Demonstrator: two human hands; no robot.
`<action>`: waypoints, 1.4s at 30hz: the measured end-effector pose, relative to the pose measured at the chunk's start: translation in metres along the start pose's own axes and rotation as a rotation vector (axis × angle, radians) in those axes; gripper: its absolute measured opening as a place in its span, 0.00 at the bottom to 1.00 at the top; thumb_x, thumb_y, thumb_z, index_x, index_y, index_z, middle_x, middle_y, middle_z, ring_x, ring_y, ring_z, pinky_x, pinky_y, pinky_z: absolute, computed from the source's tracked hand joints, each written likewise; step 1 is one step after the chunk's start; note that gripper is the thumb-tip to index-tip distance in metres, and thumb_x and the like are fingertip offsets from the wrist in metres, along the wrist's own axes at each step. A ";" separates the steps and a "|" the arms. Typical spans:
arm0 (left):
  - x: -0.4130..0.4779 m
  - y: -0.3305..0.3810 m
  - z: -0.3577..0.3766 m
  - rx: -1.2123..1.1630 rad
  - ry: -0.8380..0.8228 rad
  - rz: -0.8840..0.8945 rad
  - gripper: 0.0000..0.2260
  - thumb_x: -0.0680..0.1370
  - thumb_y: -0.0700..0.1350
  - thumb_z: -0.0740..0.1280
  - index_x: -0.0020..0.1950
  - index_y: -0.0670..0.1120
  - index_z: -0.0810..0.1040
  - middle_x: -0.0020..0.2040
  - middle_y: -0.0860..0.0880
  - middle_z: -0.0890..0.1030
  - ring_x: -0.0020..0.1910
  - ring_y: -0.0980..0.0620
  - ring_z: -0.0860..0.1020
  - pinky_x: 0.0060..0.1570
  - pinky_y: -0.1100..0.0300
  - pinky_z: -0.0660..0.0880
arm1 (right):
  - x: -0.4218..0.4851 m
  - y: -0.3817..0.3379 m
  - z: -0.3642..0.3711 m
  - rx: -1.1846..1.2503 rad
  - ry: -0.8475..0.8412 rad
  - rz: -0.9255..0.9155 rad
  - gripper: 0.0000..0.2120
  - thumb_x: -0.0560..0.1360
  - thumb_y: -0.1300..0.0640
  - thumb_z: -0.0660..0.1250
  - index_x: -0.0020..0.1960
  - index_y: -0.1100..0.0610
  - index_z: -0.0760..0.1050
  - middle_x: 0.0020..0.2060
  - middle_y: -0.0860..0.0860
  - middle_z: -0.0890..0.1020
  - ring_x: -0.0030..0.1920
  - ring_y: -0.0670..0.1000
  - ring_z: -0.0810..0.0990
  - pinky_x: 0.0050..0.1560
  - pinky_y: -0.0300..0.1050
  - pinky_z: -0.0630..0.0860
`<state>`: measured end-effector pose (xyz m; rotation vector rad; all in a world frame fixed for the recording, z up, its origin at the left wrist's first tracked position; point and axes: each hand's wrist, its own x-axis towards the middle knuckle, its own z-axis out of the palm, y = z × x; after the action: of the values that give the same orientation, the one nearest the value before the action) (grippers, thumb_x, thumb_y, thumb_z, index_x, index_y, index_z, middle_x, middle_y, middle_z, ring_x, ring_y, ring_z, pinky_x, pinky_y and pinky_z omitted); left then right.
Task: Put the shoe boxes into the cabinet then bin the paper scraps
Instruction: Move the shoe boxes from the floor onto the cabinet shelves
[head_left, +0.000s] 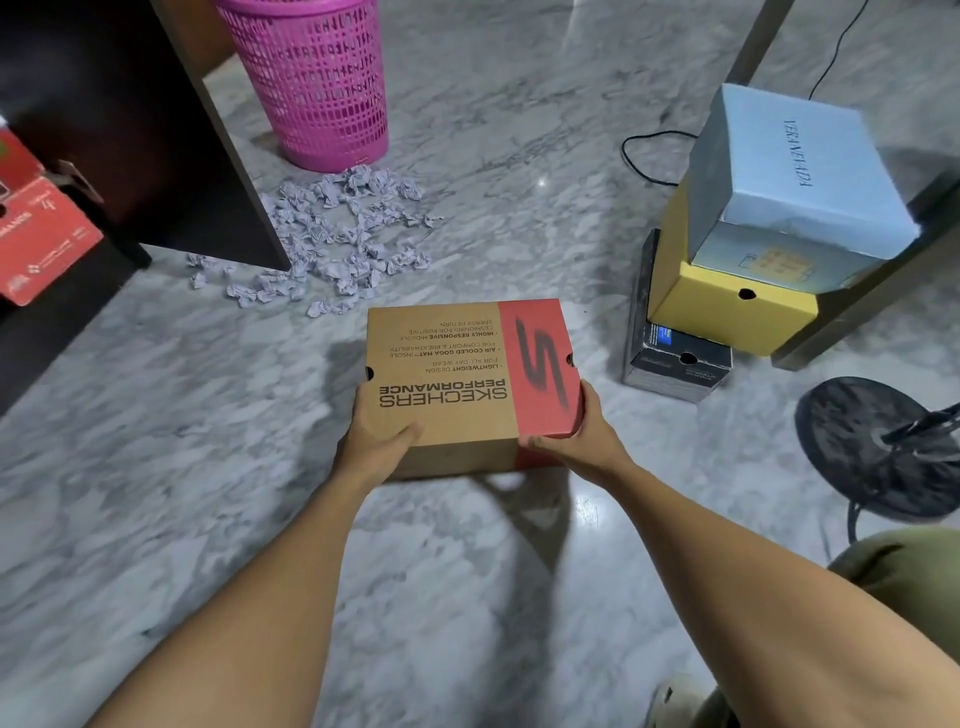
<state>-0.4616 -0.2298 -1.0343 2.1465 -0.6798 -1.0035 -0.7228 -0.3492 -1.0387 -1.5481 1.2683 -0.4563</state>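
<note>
The shoe box (447, 374) is a closed rectangle of plain brown cardboard with a red band across the right end of its lid. A large dark "S" is printed on the band, and black "SKECHERS PERFORMANCE" lettering on the brown part reads upside down from this view. A small round finger hole is punched in each short side. It is held level in the middle of the view, above the marble floor (156, 467), and its shadow falls on the floor below it.

The left hand (376, 441) grips the near left corner with its thumb lying flat on the lid. The right hand (576, 441) grips the near right corner at the red band. The fingers of both hands are clamped on the box, mostly hidden along its sides and underside.

The floor is glossy grey-white veined stone. Beyond the box lies a loose scatter of crumpled pale lilac paper scraps (337, 234), just in front of a pink plastic lattice bin (317, 83). At left stands a dark wooden cabinet (104, 104) with a red box (41, 234) inside. At right is a stack: a black box (670, 364) at the bottom, a yellow box (727, 312) on it, and a pale blue box (795, 171) tilted on top.
</note>
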 end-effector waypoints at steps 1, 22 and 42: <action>-0.002 0.000 0.000 0.010 -0.002 0.015 0.42 0.73 0.59 0.72 0.78 0.64 0.47 0.71 0.57 0.70 0.70 0.48 0.69 0.64 0.55 0.67 | 0.000 0.000 0.000 -0.003 -0.003 -0.009 0.59 0.53 0.42 0.84 0.76 0.47 0.56 0.62 0.36 0.73 0.64 0.42 0.75 0.64 0.51 0.75; -0.052 0.027 -0.097 0.031 0.300 0.095 0.37 0.74 0.63 0.68 0.78 0.60 0.55 0.75 0.54 0.67 0.72 0.48 0.68 0.63 0.57 0.66 | 0.012 -0.119 0.028 -0.107 0.005 -0.412 0.48 0.63 0.41 0.81 0.75 0.42 0.58 0.62 0.38 0.76 0.57 0.44 0.77 0.51 0.39 0.73; -0.167 0.146 -0.340 -0.013 0.866 0.278 0.36 0.70 0.71 0.64 0.76 0.62 0.62 0.74 0.54 0.67 0.71 0.49 0.69 0.64 0.52 0.70 | -0.019 -0.414 0.089 0.163 -0.032 -0.923 0.50 0.59 0.35 0.78 0.74 0.43 0.59 0.61 0.42 0.72 0.62 0.48 0.74 0.62 0.55 0.77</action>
<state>-0.3088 -0.0922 -0.6838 2.1171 -0.4977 0.1022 -0.4579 -0.3303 -0.7076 -1.9228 0.4019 -1.0739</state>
